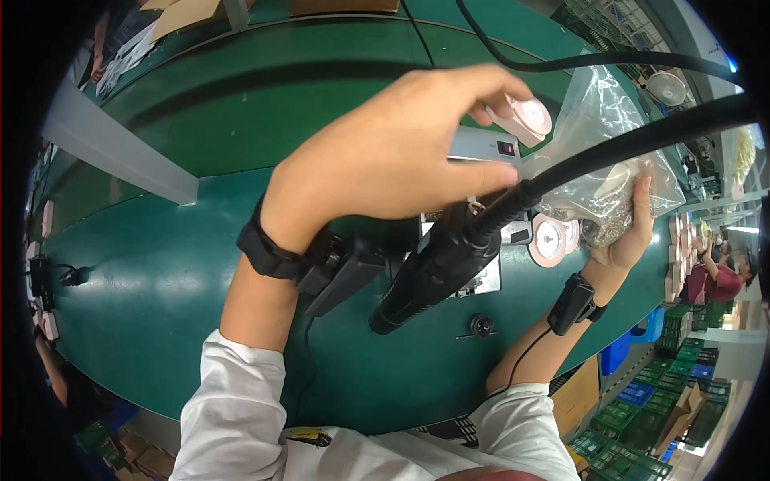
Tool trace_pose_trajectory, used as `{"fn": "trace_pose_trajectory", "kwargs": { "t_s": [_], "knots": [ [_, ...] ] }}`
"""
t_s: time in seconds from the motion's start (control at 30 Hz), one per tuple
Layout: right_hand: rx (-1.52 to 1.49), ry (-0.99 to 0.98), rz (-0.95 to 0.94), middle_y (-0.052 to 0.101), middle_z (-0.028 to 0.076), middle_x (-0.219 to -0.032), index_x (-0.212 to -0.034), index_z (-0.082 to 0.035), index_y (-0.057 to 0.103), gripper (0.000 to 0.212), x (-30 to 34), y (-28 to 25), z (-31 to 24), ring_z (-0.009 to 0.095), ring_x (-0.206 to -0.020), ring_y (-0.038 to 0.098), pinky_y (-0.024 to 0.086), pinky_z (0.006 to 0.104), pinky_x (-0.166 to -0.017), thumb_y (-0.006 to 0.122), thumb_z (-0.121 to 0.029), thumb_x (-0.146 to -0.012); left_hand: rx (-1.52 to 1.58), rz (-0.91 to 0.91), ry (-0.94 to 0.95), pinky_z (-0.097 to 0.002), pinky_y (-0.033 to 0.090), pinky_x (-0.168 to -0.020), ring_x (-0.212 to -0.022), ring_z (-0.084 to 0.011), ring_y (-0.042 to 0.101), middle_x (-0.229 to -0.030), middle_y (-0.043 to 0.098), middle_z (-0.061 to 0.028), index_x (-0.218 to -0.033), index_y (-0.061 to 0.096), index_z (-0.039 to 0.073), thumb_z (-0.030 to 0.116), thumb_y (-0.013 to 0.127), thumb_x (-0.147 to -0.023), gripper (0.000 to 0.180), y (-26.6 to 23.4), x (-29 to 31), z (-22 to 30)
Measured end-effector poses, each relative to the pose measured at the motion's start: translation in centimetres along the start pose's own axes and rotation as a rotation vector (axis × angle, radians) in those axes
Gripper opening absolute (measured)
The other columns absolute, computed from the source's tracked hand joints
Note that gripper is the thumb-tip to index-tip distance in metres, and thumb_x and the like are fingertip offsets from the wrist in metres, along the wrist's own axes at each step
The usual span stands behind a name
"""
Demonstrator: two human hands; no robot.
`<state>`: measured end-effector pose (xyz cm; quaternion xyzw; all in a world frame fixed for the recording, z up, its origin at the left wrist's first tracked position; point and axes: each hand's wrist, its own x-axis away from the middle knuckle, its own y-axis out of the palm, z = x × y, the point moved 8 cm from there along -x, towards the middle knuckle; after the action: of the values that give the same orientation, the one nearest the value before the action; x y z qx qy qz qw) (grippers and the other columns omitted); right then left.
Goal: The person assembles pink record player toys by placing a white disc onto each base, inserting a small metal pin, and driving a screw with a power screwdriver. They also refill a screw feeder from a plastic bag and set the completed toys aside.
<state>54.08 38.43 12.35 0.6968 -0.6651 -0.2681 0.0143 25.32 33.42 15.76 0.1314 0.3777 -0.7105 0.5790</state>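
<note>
My left hand reaches across from the left, its thumb and fingers spread apart. Its fingertips overlap the edge of a pink part with a round white face; whether they touch it I cannot tell. At the right, my right hand is closed round the lower side of a clear plastic bag with many small metallic pieces at its bottom. A black corded power screwdriver slants between my arms, hiding part of a metal fixture. Another pink round part lies beside the bag.
Behind the screwdriver is a grey box with a red switch. A small black knob-like piece lies on the green table. A thick black cable crosses at upper right. A grey post stands left. Other people are farther off.
</note>
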Motion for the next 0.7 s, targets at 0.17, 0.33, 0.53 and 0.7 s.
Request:
{"fn": "trace_pose_trajectory", "kwargs": {
  "t_s": [0.17, 0.33, 0.53, 0.7],
  "knots": [
    [-0.006, 0.009, 0.011, 0.068, 0.018, -0.127, -0.138, 0.004, 0.055, 0.041, 0.0, -0.4, 0.1, 0.029, -0.108, 0.071, 0.059, 0.0422, -0.093, 0.058, -0.021, -0.106, -0.04, -0.043, -0.125, -0.0315, 0.052, -0.087, -0.096, -0.0176, 0.068, -0.103, 0.073, -0.0075, -0.116, 0.068, -0.001, 0.024, 0.075, -0.092, 0.035, -2.6, -0.1, -0.8],
    [-0.014, 0.017, -0.011, 0.067, 0.019, -0.127, -0.138, 0.004, 0.054, 0.042, -1.0, -1.2, 0.2, 0.029, -0.11, 0.07, 0.059, 0.043, -0.095, 0.057, -0.022, -0.106, 0.215, -0.011, -0.225, -0.0309, 0.052, -0.087, -0.097, -0.0168, 0.068, -0.101, 0.073, -0.0083, -0.115, 0.069, -0.002, 0.024, 0.069, -0.098, 0.03, -1.8, -0.8, -0.9],
    [0.061, 0.014, -0.028, 0.067, 0.02, -0.126, -0.137, 0.005, 0.054, 0.042, -1.2, -0.5, -0.7, 0.03, -0.11, 0.069, 0.058, 0.0433, -0.096, 0.055, -0.023, -0.107, 0.604, -0.129, -0.286, -0.029, 0.053, -0.085, -0.094, -0.0145, 0.069, -0.102, 0.074, -0.0086, -0.112, 0.07, -0.002, 0.021, 0.065, -0.102, 0.025, 1.3, -0.8, 2.1],
    [0.112, -0.015, 0.036, 0.067, 0.021, -0.122, -0.136, 0.007, 0.055, 0.041, -0.3, 0.3, -1.1, 0.028, -0.104, 0.07, 0.06, 0.0411, -0.09, 0.058, -0.021, -0.106, 0.39, -0.215, -0.262, -0.0278, 0.055, -0.081, -0.093, -0.0142, 0.071, -0.101, 0.075, -0.0087, -0.113, 0.071, -0.002, 0.016, 0.068, -0.1, 0.023, 2.2, -0.3, 3.1]
  ]
}}
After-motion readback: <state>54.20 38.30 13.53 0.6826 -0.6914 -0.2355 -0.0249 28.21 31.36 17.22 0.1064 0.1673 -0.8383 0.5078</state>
